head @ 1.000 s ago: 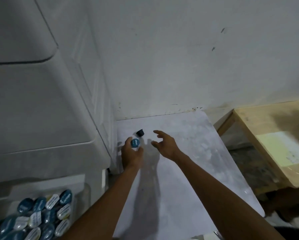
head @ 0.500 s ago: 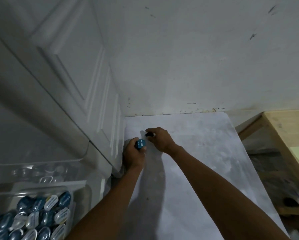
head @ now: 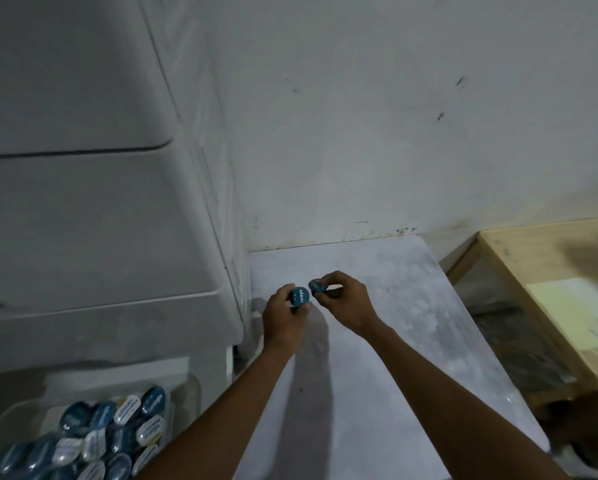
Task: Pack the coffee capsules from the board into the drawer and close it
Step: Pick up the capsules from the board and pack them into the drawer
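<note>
Gripping round blue capsules (one each): left hand, right hand.

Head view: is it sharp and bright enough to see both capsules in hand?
Head view: dim, bluish light; the round blue capsule in the left hand shows print, the darker capsule in the right hand is softer; arm shadows fall on the white marbled board.

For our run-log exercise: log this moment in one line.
left hand: holds blue capsule | right hand: pinches second capsule | drawer: open, holds packed capsules
</note>
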